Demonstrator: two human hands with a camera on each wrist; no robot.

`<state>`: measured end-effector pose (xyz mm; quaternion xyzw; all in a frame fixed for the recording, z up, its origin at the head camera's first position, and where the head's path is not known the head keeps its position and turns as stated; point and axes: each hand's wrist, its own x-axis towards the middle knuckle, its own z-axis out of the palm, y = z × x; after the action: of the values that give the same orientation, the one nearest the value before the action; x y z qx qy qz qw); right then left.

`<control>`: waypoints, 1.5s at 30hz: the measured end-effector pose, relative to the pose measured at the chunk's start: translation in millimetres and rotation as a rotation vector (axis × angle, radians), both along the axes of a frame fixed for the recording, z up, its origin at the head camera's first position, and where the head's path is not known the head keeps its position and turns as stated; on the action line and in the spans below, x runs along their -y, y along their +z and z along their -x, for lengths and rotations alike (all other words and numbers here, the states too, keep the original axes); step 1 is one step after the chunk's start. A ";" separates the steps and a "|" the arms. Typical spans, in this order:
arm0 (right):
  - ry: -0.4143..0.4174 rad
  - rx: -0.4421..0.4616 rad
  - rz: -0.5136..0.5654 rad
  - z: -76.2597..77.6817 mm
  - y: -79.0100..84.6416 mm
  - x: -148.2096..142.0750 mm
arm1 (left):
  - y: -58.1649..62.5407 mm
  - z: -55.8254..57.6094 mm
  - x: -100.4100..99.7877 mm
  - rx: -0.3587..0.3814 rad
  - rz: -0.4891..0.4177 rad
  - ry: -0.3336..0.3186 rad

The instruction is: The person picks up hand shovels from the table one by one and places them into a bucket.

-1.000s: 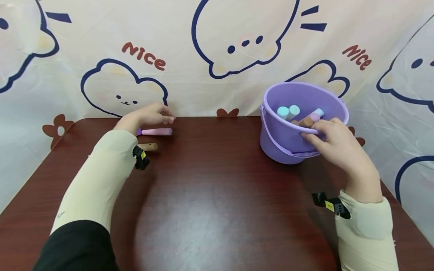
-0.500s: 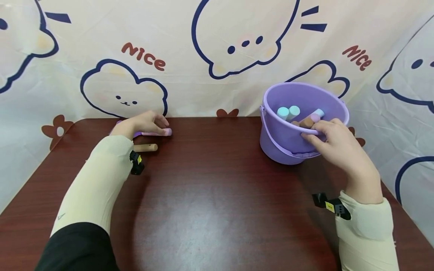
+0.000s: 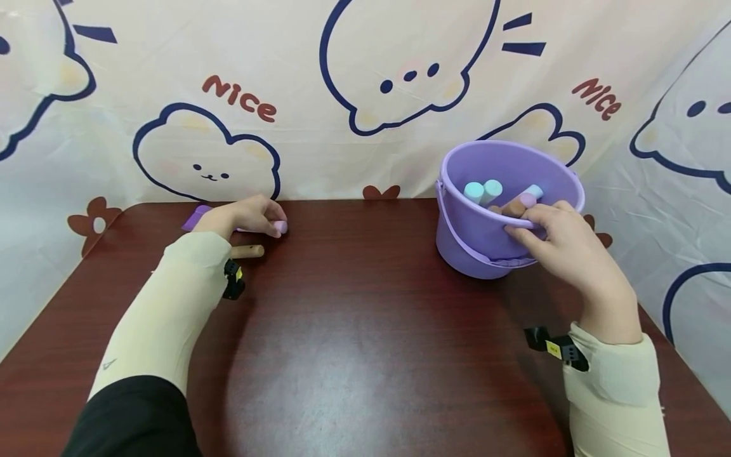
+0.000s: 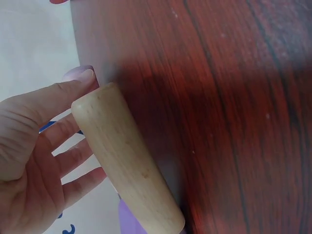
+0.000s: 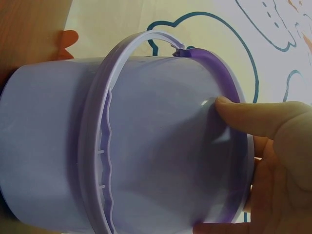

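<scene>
At the table's far left, my left hand (image 3: 245, 216) pinches the pink handle of a purple tool. The pink handle tip (image 3: 280, 226) pokes out past the thumb, and a flat purple end (image 3: 196, 217) shows behind the wrist; the hand hides its middle, so its exact kind is unclear. Just nearer lies a round wooden handle (image 3: 247, 251), large in the left wrist view, its other end out of sight. On the right, my right hand (image 3: 571, 247) grips the near rim of a purple bucket (image 3: 468, 238), thumb outside and fingers inside.
Inside the bucket several handles lean, with light-blue ends (image 3: 492, 189) and a wooden one tipped in pink (image 3: 518, 204). The bucket's carrying handle (image 5: 92, 141) hangs down its near side. A printed cloth (image 3: 308, 158) stands behind the dark wooden table (image 3: 365, 330).
My left hand has come down from above the pink handle, and its fingers have closed on it near the tip. My right hand and the bucket have stayed in place.
</scene>
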<state>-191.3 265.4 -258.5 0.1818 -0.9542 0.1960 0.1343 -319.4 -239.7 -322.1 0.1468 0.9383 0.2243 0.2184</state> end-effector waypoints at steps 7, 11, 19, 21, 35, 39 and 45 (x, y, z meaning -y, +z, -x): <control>0.006 -0.019 0.007 -0.8 -0.8 0.6 | 5.4 2.9 3.5 -0.021 0.001 -0.013; 0.006 -0.019 0.013 -1.3 -0.8 0.5 | 12.5 2.2 4.9 -0.004 -0.020 0.017; -0.006 -0.029 0.008 -3.3 -1.8 -1.4 | 24.3 1.1 0.4 0.027 -0.064 0.011; -0.008 -0.027 0.006 -3.5 -2.2 -1.8 | 24.2 0.8 -0.4 0.035 -0.068 0.001; -0.015 -0.002 -0.006 -3.2 -1.4 -1.1 | 24.9 -0.7 0.9 -0.017 -0.126 -0.016; -0.006 -0.009 -0.009 -2.6 -0.8 -0.4 | 26.1 -1.0 3.5 -0.046 -0.136 0.009; -0.006 -0.004 0.000 -1.1 0.4 1.0 | 30.9 -2.5 5.9 -0.098 -0.139 0.016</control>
<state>-190.2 264.3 -258.1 0.1794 -0.9544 0.1953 0.1368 -316.9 -245.6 -291.2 0.1648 0.9312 0.2832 0.1595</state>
